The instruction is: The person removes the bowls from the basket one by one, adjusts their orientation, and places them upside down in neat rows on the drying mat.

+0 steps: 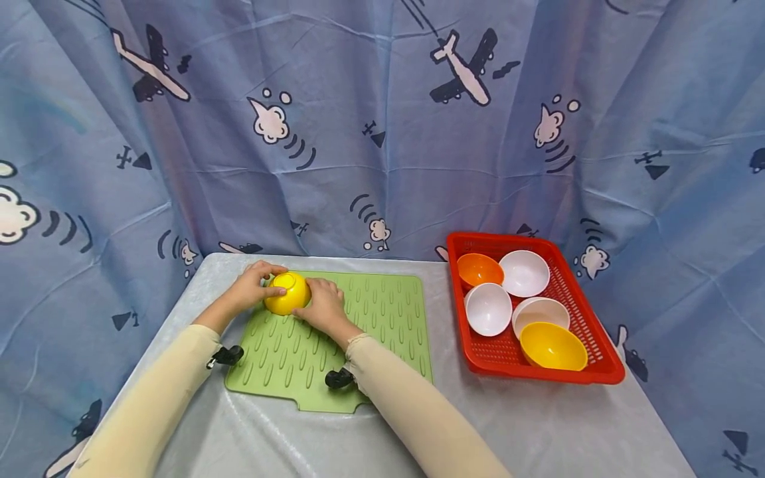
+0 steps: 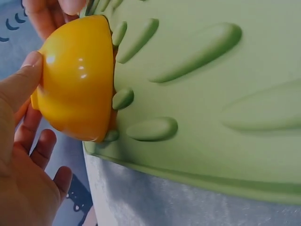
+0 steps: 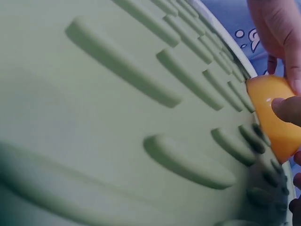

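Note:
A yellow bowl (image 1: 294,299) sits upside down, base up, on the far left corner of the green ridged mat (image 1: 382,332). My left hand (image 1: 250,288) holds it from the left. In the left wrist view its thumb (image 2: 29,75) presses near the base of the bowl (image 2: 77,80), with other fingers spread round the outer side. From the right, my right hand (image 1: 325,307) grips the same bowl, thumb on the near side and fingers toward the back. The right wrist view shows the bowl (image 3: 270,120) at the edge, rim down against the ridges, both hands around it.
A red basket (image 1: 603,355) stands on the right of the table (image 1: 478,425). Inside are an orange bowl (image 1: 478,271), white bowls (image 1: 526,273) and another yellow bowl (image 1: 552,346). A blue patterned curtain (image 1: 335,192) hangs behind the table and at both sides.

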The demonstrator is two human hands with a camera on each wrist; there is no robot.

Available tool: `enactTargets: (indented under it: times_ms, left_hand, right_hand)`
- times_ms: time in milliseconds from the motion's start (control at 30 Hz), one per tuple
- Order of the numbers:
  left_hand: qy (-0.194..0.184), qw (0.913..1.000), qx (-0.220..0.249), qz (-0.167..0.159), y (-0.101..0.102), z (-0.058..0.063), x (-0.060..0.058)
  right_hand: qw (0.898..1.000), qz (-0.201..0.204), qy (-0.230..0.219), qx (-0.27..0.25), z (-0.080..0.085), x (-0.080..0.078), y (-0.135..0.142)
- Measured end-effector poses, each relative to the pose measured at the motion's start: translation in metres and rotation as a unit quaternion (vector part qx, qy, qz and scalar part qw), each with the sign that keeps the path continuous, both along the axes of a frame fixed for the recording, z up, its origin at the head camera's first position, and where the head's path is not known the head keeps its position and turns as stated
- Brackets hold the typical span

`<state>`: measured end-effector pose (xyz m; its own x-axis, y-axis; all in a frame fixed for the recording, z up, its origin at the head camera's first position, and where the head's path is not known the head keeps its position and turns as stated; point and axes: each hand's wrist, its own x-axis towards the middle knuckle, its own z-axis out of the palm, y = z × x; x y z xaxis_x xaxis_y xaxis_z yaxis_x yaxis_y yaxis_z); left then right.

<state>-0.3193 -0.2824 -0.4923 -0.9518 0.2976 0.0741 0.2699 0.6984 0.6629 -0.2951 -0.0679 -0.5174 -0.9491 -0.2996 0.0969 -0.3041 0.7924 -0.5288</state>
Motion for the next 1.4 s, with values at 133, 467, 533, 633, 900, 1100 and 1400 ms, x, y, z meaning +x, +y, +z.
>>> enactTargets:
  times_ms: [133, 467, 533, 633, 900, 1100, 1400]
  left_hand:
    - [-0.002, 1.0, 0.001, 0.002, 0.004, 0.001, 0.001]
    - [-0.008, 0.9998, -0.011, 0.015, 0.009, 0.003, 0.0]
    - [-0.008, 0.9998, -0.014, 0.015, 0.009, 0.002, 0.0]
    - [-0.01, 0.9996, -0.017, 0.018, 0.009, 0.001, 0.0]
    - [-0.007, 0.9995, -0.015, 0.028, 0.007, -0.001, 0.004]
    - [-0.011, 0.9994, -0.007, 0.033, 0.003, -0.001, 0.007]
    - [-0.015, 0.9993, -0.007, 0.033, 0.004, 0.0, 0.008]
  right_hand:
    - [0.999, 0.012, 0.007, -0.031, 0.008, 0.002, 0.008]
    - [0.995, 0.05, 0.016, -0.087, 0.032, 0.011, 0.031]
    - [0.994, 0.056, 0.021, -0.094, 0.039, 0.015, 0.036]
    - [0.993, 0.066, 0.029, -0.099, 0.051, 0.021, 0.045]
    - [0.988, 0.112, 0.052, -0.089, 0.084, 0.036, 0.076]
    - [0.985, 0.135, 0.075, -0.082, 0.111, 0.046, 0.108]
    - [0.976, 0.165, 0.119, -0.075, 0.148, 0.056, 0.177]
